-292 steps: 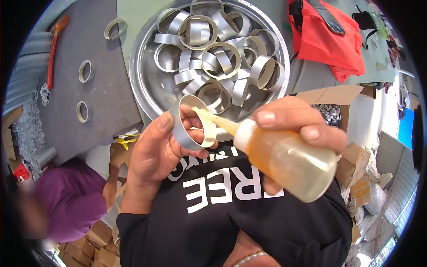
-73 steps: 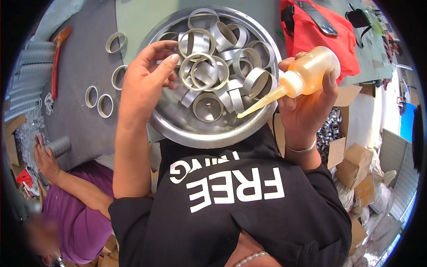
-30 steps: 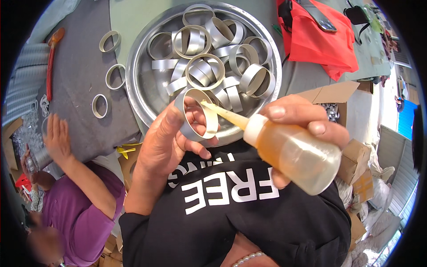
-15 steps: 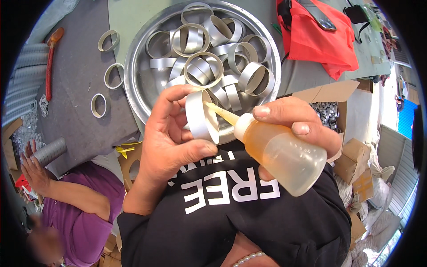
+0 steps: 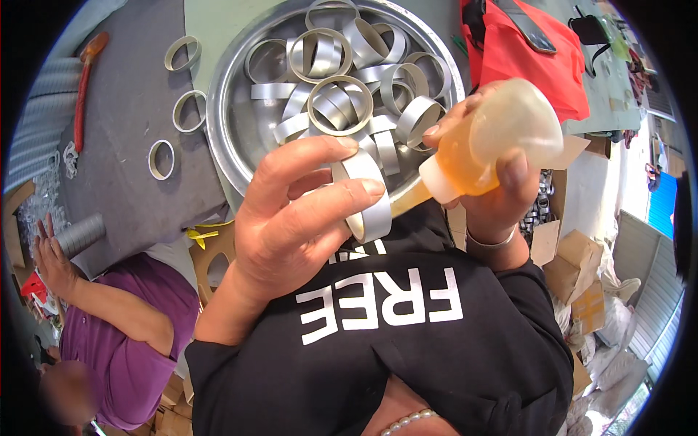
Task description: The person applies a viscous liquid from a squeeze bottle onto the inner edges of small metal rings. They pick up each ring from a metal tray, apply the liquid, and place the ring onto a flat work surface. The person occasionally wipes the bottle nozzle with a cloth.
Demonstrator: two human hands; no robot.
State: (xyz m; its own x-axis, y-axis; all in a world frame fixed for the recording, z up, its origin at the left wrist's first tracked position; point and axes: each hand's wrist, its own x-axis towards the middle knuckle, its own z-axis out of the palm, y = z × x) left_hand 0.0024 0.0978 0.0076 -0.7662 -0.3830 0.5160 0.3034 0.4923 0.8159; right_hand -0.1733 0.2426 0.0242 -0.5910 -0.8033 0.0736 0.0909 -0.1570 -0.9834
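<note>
A wide silver ring point(image 5: 376, 209) is pinched upright between the fingers of my left hand point(image 5: 280, 225), in front of my chest. My right hand point(image 5: 502, 200) grips a translucent squeeze bottle point(image 5: 512, 127) of amber liquid, tipped with its base up and its white cap toward the ring. The bottle's pointed nozzle point(image 5: 411, 196) reaches the ring's right side; its very tip is hidden behind the ring. Just beyond my hands, a round metal basin point(image 5: 222, 116) holds many similar silver rings point(image 5: 340, 105), lying loosely at different angles.
Three rings point(image 5: 161, 160) stand on the dark cloth point(image 5: 123, 138) at left, near a red-handled tool point(image 5: 81, 102). A phone point(image 5: 529, 29) lies on a red bag point(image 5: 560, 83). Cardboard boxes point(image 5: 571, 265) sit at right. A co-worker's hand point(image 5: 54, 265) touches a stack of rings point(image 5: 80, 234).
My right hand has raised and rolled the bottle, its base now higher. My left hand has turned the ring and shifted it right, with the fingers now over its outside.
</note>
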